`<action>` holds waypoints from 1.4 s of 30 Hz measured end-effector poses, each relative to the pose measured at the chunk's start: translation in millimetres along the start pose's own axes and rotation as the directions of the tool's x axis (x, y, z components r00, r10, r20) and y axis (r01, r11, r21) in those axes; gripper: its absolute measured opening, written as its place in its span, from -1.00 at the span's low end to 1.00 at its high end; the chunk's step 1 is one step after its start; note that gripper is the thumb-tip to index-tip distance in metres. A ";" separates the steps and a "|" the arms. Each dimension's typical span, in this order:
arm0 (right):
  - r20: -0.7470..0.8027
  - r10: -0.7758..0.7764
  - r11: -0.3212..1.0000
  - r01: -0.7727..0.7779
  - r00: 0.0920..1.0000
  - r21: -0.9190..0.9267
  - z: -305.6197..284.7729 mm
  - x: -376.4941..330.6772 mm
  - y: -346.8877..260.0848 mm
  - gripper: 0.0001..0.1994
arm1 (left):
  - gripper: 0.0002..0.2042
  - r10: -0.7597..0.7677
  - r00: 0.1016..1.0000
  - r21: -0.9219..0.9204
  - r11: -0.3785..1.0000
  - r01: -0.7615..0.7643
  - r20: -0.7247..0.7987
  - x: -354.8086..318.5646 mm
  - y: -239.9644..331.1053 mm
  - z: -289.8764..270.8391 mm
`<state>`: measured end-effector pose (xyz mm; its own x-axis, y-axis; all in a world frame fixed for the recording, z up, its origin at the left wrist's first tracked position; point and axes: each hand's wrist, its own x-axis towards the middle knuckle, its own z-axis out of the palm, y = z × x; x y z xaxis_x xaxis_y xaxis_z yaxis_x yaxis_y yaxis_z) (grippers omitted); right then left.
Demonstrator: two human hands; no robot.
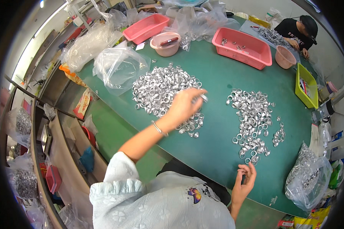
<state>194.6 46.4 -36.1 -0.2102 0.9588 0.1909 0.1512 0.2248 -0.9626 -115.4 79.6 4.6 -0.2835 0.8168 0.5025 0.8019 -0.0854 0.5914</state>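
Fingertips of our left hand (185,105) are pinched together on a small silver ring (204,98), lifted just above the right edge of the big pile of metal rings (162,93), which spreads at about eleven o'clock from the middle of the green table (218,76). Our right hand (244,183) rests at the near table edge, around five o'clock, palm turned up and fingers loosely curled and apart, holding nothing that we can make out, with its fingertips just beside the lowest rings of the second pile (252,118). That second pile lies at about three o'clock from the first, well apart from it, and looks thinner and more strung out. We judge that the sorting is roughly at its midpoint or a little before: the left heap is the denser of the two, so plenty of rings are left to go through, while a fair share already lie on the right. Beyond the piles, at twelve o'clock, stands a pink basket (242,47) with a few rings in it, and a round pink bowl (165,44) sits further left. A clear bag of rings (307,175) slumps at four o'clock, past the table's rim. Another person (298,30) works at one o'clock.
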 end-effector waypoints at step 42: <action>0.331 -0.201 0.638 0.379 0.922 -0.671 -50.2 233.8 64.9 -0.40 | -0.22 -0.085 0.697 0.226 0.968 -0.113 0.712 76.4 -1.1 128.9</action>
<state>203.7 293.9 -44.3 -0.5435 0.7816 0.3060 0.6643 0.6234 -0.4124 -70.1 215.6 -38.9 0.1089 0.9827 -0.1496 0.9267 -0.0459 0.3730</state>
